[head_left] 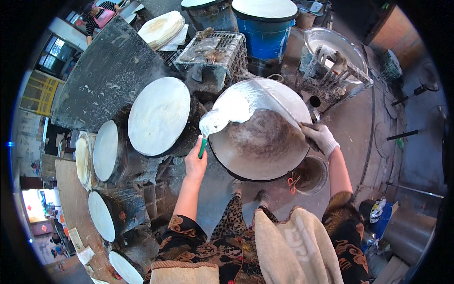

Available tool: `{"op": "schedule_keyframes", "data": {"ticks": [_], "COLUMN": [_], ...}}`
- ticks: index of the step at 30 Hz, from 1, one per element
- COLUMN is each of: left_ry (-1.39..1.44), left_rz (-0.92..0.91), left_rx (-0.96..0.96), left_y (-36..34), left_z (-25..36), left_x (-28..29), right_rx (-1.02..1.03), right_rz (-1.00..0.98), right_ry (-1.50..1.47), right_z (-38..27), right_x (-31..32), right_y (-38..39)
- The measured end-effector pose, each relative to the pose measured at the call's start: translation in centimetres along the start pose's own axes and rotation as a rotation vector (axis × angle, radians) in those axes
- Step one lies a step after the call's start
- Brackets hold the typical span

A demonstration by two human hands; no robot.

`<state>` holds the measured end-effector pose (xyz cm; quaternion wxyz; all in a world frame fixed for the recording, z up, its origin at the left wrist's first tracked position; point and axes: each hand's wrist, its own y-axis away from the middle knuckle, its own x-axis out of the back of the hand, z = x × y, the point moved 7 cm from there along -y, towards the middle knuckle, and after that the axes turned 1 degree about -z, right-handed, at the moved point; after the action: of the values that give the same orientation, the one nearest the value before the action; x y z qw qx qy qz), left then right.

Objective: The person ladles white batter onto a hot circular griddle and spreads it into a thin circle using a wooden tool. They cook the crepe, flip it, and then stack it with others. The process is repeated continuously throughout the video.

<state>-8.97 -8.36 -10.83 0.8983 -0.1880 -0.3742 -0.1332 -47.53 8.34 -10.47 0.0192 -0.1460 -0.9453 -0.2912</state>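
A large round griddle (pixel 269 163) stands before me, with a dark brown middle and a paler ring. Runny white batter (pixel 234 106) lies over its upper left part. My left hand (pixel 195 160) is bare and closed round the green handle of a batter-covered ladle (pixel 215 122), its head at the griddle's left rim. My right hand (pixel 323 137), in a soiled light glove with dark fingertips, is closed at the right rim. It grips the near end of a long thin strip (pixel 279 105) that slants across the griddle; the strip's exact kind cannot be made out.
Several drums with pale round tops, such as a tilted one (pixel 159 116), stand to the left. Beyond the griddle are a crusted crate (pixel 213 52), a blue barrel (pixel 262 35) and a metal basin (pixel 336 40). Red-handled scissors (pixel 292 183) hang at a bucket (pixel 314 175). Another person (pixel 101 16) is far left.
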Motion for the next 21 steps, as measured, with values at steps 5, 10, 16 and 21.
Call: {"op": "schedule_keyframes", "data": {"ticks": [5, 10, 16, 21], "left_ry": [-0.026, -0.046, -0.023, -0.034], "left_rz": [0.076, 0.145, 0.077, 0.053], "left_rx": [-0.001, 0.100, 0.173, 0.122], "left_y": [3.2, 7.3, 10.2, 13.6], "left_z": [0.8, -0.9, 1.6, 2.4], "left_x": [-0.8, 0.8, 0.5, 1.0], "right_rx": [0.131, 0.014, 0.017, -0.085], "right_rz": [-0.194, -0.309, -0.280, -0.461], "right_ry": [0.359, 0.231, 0.411, 0.403], "right_z": [1.0, -1.7, -3.1, -1.7], "right_x": [-7.1, -4.6, -3.9, -3.6], "right_y": [0.6, 0.3, -3.1, -0.7]}}
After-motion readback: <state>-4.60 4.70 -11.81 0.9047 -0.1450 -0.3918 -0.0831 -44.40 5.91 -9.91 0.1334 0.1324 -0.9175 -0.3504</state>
